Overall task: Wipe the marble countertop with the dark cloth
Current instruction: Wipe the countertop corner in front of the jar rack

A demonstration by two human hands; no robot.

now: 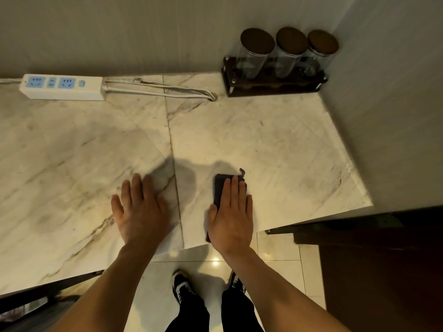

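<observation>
The pale marble countertop (275, 140) with grey-brown veins fills the middle of the view, with a seam running front to back. My right hand (231, 214) lies flat, palm down, on a folded dark cloth (219, 188) near the counter's front edge; the cloth shows beyond my fingers and by my thumb, the rest hidden beneath my palm. My left hand (140, 209) rests flat on the bare marble just left of the seam, fingers spread, holding nothing.
A white power strip (62, 87) with blue sockets lies at the back left, its cable (167, 91) trailing right along the wall. A dark rack (273, 86) with three glass jars stands in the back right corner. A wall bounds the right side.
</observation>
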